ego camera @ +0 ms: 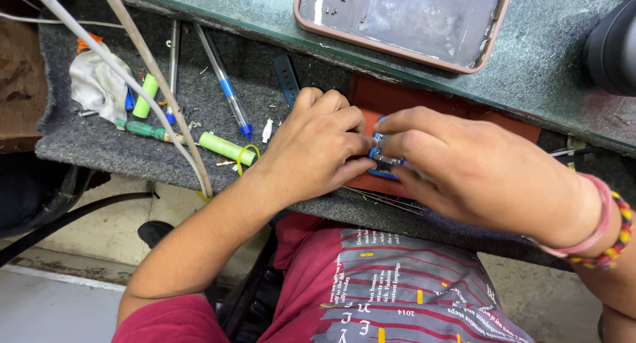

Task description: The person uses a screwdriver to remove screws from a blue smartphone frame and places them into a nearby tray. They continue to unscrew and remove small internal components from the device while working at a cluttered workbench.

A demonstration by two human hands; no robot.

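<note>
Two hands meet over a small blue part (383, 159) on a red mat (384, 98) at the front of a grey bench (99, 144). The left hand (315, 144) curls loosely, fingertips steadying the part; the right hand (464, 167) closes in a fingertip pinch on its metal edge. The work seems to need light pressure and a braced wrist, lest the part slip. Pens (225, 85) and a screwdriver (149, 130) lie nearby.
</note>
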